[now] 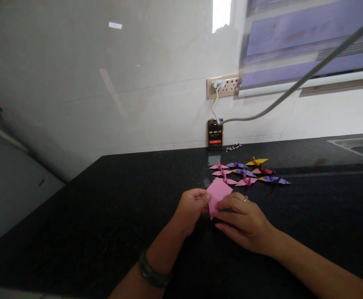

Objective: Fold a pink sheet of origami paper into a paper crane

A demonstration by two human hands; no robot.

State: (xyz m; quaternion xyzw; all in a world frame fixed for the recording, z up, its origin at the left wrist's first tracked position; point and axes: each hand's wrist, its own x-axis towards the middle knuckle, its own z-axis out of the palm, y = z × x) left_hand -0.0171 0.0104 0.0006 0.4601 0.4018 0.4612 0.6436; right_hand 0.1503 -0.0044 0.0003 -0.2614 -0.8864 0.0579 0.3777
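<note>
A folded piece of pink origami paper (219, 193) is held up over the black counter, just in front of several finished paper cranes. My left hand (193, 207) pinches its left edge, thumb on top. Over its lower right side curl the fingers of my right hand (246, 222), their tips against the paper; a ring shows on one finger. Beyond the paper sit pink cranes (246, 181), purple cranes (242, 171) and a yellow crane (256, 161), grouped in rough rows. Part of the nearest pink crane is hidden behind the paper.
A phone (215, 135) showing a timer leans upright against the wall, its cable running to a wall socket (223, 86). Beside it lies a small beaded strand (233, 147). A grey cable (281, 97) crosses the upper right. A metal-rimmed recess (355, 150) is at far right.
</note>
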